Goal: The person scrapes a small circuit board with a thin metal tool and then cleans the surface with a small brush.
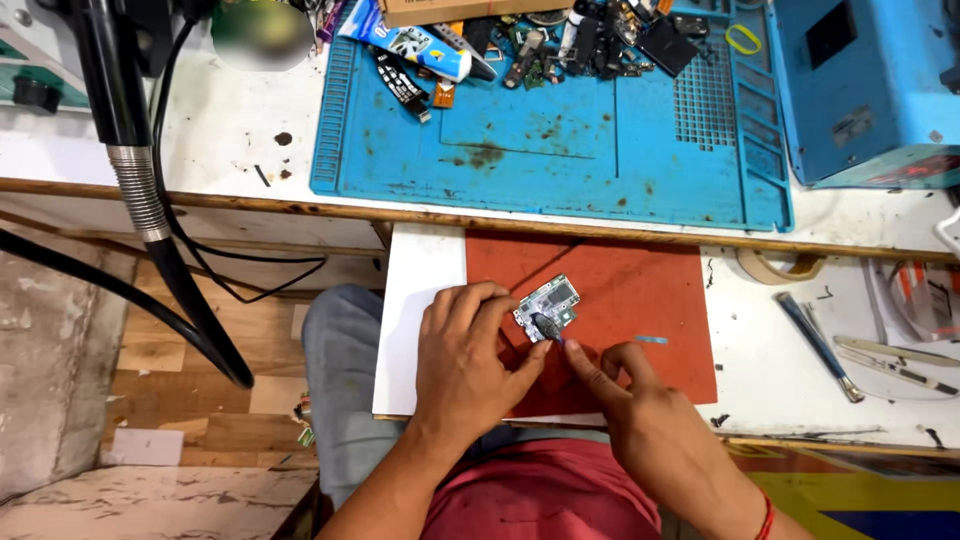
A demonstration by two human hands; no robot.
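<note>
A: What sits at the centre?

B: A small circuit board (548, 304), lying flat on a red mat (640, 300) on a white pull-out board (420, 300) just under the bench (230, 140) edge.

A: And the hands?

B: The left hand (468, 360) rests on the mat with its fingers curled against the board's near-left edge, pinning it. The right hand (625, 385) pinches a small dark tool (548, 327), whose tip touches the board's lower edge.

A: What lies around them?

B: Above, on the bench, a blue work mat (560, 150) carries a heap of phone parts (560, 40) and a tube (405, 38). A blue machine (860, 90) stands to its right. To the right of the red mat lie tweezers (895, 360), a slim metal tool (818, 345) and a roll of tape (780, 268). At left, a black flexible arm (130, 150) and cables (220, 270) hang over the bench edge.
</note>
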